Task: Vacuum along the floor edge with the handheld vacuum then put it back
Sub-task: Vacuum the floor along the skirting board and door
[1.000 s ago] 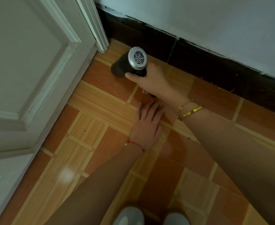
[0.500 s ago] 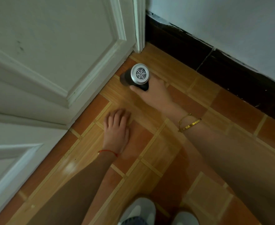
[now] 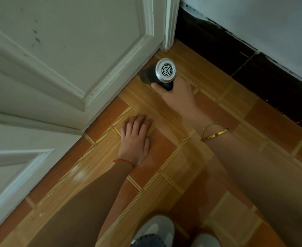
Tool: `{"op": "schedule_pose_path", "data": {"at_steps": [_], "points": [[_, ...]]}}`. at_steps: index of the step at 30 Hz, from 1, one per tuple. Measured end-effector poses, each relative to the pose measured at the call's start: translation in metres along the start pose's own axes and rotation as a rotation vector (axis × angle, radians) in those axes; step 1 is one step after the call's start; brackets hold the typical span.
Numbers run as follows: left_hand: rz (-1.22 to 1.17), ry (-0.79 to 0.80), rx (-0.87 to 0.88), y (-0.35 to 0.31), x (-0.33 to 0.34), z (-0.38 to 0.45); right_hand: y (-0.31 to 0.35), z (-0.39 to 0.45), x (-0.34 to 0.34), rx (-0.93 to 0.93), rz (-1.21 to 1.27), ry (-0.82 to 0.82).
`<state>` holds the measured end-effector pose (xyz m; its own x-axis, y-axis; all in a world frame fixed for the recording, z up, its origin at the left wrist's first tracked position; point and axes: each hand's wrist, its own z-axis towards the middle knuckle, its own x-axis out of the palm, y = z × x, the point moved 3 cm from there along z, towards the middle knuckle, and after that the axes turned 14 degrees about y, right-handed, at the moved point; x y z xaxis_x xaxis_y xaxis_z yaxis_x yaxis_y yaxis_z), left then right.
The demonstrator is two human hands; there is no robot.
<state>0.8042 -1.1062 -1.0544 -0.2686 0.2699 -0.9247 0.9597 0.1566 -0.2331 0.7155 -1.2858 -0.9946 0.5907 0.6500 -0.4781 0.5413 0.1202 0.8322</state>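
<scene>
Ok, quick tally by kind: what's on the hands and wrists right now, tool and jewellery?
Handheld vacuum, gripped by the right hand: 1
Gold bracelets on the right wrist: 2
Red string bracelet on the left wrist, left hand resting on the floor: 1
Total: 4

I can find no text that I am able to read. The gold bracelet [image 3: 216,134] on my right wrist, just behind my grip, carries small dark engraved marks, but they are too small and blurred to make out. Nothing else here shows letters, numbers or a brand.
</scene>
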Motion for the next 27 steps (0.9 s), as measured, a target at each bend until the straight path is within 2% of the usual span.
{"op": "schedule_pose_path", "data": {"at_steps": [3,6,9,14,16,19,21,23,27], "points": [[0.009,0.003,-0.005,0.0,0.0,0.0,0.004,-0.004,0.013,-0.01,0.033,0.16],[0.018,-0.002,-0.007,0.0,-0.001,-0.001,0.006,-0.008,0.028,-0.064,-0.02,0.204],[0.016,-0.001,0.0,0.0,-0.001,-0.001,0.006,-0.005,0.023,-0.059,-0.028,0.147],[0.009,0.013,-0.006,0.0,-0.001,0.0,0.001,0.006,0.003,-0.007,-0.013,-0.041],[0.007,0.014,-0.003,0.0,-0.001,0.001,0.002,0.008,0.003,-0.006,-0.007,-0.023],[0.007,0.008,0.006,0.0,-0.001,0.001,0.003,0.002,0.013,-0.022,-0.001,0.146],[0.007,0.009,0.009,0.0,-0.001,0.0,0.002,-0.001,0.017,-0.052,-0.03,0.187],[0.006,0.005,0.013,0.0,-0.001,0.0,0.001,0.0,0.013,-0.046,-0.018,0.157],[-0.013,0.003,0.011,0.0,-0.001,0.0,-0.001,0.015,-0.008,-0.033,-0.042,-0.009]]}}
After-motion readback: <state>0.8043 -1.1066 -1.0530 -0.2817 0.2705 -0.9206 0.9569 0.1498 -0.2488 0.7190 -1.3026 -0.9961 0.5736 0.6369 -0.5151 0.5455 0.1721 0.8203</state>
